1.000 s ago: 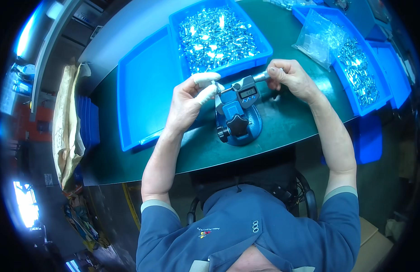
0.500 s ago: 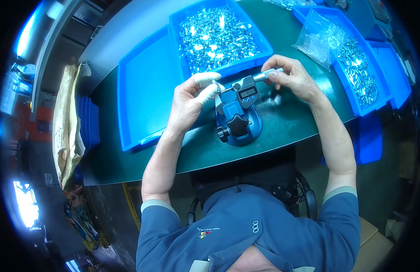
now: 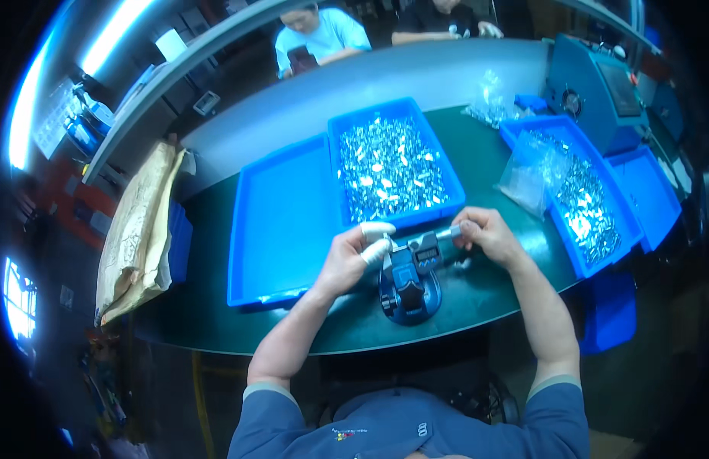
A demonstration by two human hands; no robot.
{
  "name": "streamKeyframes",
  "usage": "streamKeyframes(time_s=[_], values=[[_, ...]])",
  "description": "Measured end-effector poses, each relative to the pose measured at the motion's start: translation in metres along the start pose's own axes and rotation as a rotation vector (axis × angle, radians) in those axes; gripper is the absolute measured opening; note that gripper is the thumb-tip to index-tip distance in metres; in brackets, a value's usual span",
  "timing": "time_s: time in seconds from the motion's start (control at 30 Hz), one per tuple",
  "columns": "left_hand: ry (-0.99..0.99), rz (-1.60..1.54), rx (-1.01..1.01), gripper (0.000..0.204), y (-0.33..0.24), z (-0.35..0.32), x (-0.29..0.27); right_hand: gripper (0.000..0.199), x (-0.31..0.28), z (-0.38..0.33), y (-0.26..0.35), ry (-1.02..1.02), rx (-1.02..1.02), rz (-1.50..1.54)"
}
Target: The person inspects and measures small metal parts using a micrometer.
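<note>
A digital micrometer (image 3: 425,254) is clamped in a blue stand (image 3: 409,298) on the green table. My left hand (image 3: 345,264), with white finger cots on thumb and forefinger, pinches a small shiny metal part (image 3: 388,239) at the jaws. The fingertips hide most of that part. On the other side, my right hand (image 3: 490,236) has its thumb and fingers closed round the micrometer's thimble (image 3: 449,232). Just beyond both hands stands a blue tray (image 3: 451,180) full of small shiny metal parts (image 3: 392,164).
A shallow blue tray (image 3: 281,222) lies to the left. At right, another blue tray (image 3: 576,256) holds metal parts and a clear plastic bag (image 3: 526,180). Brown paper sacking (image 3: 140,229) stands at far left. Two people sit beyond the grey partition (image 3: 293,107).
The view has tilted up, so the workbench sits lower and the people beyond the partition show. Both hands remain at the micrometer.
</note>
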State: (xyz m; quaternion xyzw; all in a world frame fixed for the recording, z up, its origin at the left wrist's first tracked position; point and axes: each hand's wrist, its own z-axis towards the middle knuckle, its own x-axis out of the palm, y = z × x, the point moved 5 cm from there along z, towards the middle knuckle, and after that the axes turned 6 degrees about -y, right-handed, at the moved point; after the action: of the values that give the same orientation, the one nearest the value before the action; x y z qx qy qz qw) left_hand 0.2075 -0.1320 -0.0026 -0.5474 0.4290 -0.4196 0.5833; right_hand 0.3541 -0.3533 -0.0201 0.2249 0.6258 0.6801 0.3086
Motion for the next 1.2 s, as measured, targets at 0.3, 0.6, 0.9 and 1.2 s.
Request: streamKeyframes(time_s=[0.3,0.6,0.9,1.2], values=[[0.012,-0.027,0.009,0.027,-0.003,0.002,0.0,0.047,-0.003,0.006,-0.001,-0.001,-0.064,0.053],[0.001,-0.005,0.005,0.028,0.0,0.005,-0.001,0.058,-0.016,-0.005,0.04,-0.473,-0.567,-0.261],[0.011,0.017,0.022,0.027,0.002,0.007,-0.003,0.067,-0.003,-0.025,0.062,-0.417,-0.855,-0.536],[-0.015,-0.004,0.016,0.025,0.001,0.004,-0.001,0.067,-0.019,-0.018,0.049,-0.575,-0.733,-0.318]])
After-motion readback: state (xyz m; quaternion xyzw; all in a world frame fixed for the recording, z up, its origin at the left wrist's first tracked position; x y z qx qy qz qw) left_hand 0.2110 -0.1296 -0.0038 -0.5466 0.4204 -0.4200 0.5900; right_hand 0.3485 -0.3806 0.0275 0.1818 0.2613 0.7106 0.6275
